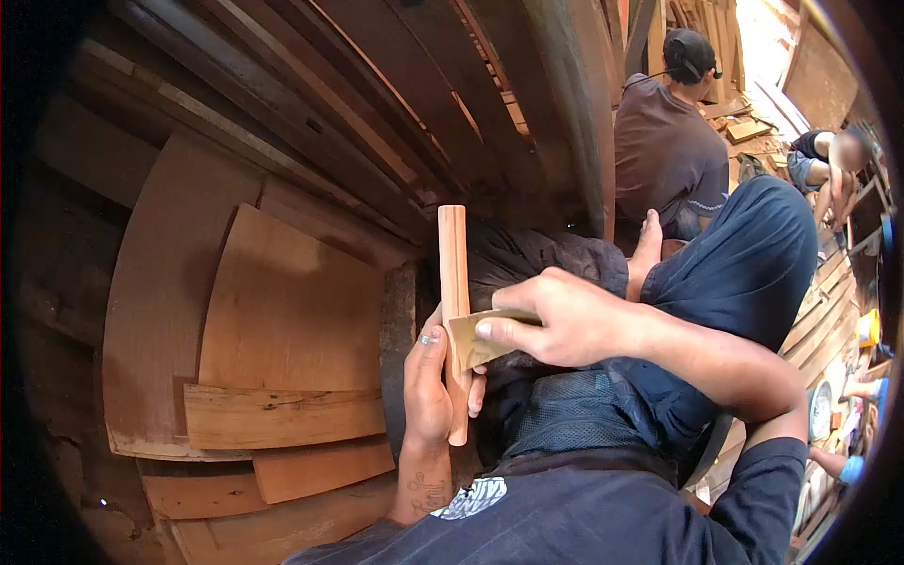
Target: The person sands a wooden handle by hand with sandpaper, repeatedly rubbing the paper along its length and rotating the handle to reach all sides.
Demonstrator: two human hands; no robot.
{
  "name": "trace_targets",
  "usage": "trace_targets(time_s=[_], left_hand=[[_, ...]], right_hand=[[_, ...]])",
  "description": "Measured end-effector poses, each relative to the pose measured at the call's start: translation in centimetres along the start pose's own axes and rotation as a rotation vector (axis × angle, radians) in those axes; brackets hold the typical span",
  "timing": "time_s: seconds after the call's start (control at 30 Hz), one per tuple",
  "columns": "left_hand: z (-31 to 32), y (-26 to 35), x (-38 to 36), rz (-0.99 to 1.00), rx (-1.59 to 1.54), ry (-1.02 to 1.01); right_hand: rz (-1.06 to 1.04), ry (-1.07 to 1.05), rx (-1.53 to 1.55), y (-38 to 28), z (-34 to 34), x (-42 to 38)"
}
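Observation:
A smooth, pale reddish wooden stick [454, 259] with darker grain lines stands lengthwise in front of my body. My left hand [428, 391] is closed around its lower half, with a ring on one finger and fingertips showing on the far side. My right hand [570, 318] pinches a folded, tan piece of sandpaper [477, 341] between thumb and fingers. The sandpaper lies against the stick's middle, just above the left fingertips. Part of the stick is hidden behind the sandpaper.
Flat wooden boards [292, 301] overlap on my left. Dark planks [377, 85] slope above. A person in a dark cap [670, 141] sits ahead with their back to me; another person [829, 165] crouches farther right. My bent knee [744, 254] rises beside my right arm.

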State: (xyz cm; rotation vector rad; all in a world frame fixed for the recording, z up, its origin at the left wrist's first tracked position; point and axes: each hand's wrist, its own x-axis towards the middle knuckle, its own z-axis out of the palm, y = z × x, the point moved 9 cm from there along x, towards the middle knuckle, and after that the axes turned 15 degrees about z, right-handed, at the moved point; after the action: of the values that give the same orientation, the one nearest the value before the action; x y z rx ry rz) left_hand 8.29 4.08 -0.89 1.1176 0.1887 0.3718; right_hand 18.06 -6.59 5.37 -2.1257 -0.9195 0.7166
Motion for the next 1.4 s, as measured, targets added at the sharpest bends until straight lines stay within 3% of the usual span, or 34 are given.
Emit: trace_targets(time_s=[0.1,0.27,0.37,0.43,0.5,0.57,0.63,0.7,0.77,0.8,0.83,0.9,0.97,1.03,1.17,1.23,1.4], left_hand=[[0.2,0.0,-0.2,-0.011,0.007,-0.044],[1.2,0.1,-0.4,-0.014,0.066,-0.092],[0.6,-0.1,-0.5,-0.029,0.032,-0.075],[0.2,-0.1,-0.5,-0.028,0.024,-0.040],[0.4,0.4,-0.4,-0.002,0.062,0.013],[0.5,-0.1,-0.3,-0.012,0.043,-0.083],[0.7,-0.6,-0.4,-0.022,-0.003,-0.128],[0.8,-0.9,-0.6,-0.029,-0.078,-0.112],[-0.3,-1.4,-0.5,-0.039,-0.134,-0.042],[-0.4,-0.9,-0.4,-0.024,-0.068,-0.008],[-0.7,-0.5,-0.3,-0.010,0.001,0.027],[-0.9,-1.2,-0.5,-0.018,-0.132,-0.061],[-0.4,-1.4,-0.4,-0.020,-0.175,-0.105],[0.6,-1.2,-0.6,-0.022,-0.114,-0.098],[0.5,0.4,-0.1,0.044,0.052,-0.093],[0.5,0.7,-0.1,0.043,0.032,-0.077],[1.7,0.7,0.2,0.050,0.085,-0.138]], right_hand=[[0.060,-0.024,0.056,0.8,0.3,0.4],[0.100,0.307,0.245,2.7,-5.1,2.0],[-0.041,0.176,0.270,1.4,-1.7,1.3],[-0.059,-0.108,0.142,0.4,2.1,0.2],[-0.052,-0.136,0.099,0.7,2.4,0.5],[-0.073,0.143,0.268,1.6,-1.3,2.0],[0.063,0.300,0.376,3.4,-5.1,2.9],[0.040,0.266,0.410,2.9,-4.4,2.5],[-0.091,0.078,0.287,1.5,0.3,1.7],[-0.094,-0.121,0.180,0.4,2.4,0.7],[-0.061,-0.188,0.094,0.5,3.8,0.2],[-0.076,-0.127,0.091,-0.1,1.9,0.6],[-0.015,0.202,0.302,2.3,-2.4,2.5],[0.121,0.333,0.376,3.9,-5.9,2.9],[0.084,0.199,0.360,2.3,-3.8,1.9],[-0.024,0.273,0.190,1.1,-3.7,1.6],[-0.034,0.352,0.287,1.7,-5.0,1.4]])
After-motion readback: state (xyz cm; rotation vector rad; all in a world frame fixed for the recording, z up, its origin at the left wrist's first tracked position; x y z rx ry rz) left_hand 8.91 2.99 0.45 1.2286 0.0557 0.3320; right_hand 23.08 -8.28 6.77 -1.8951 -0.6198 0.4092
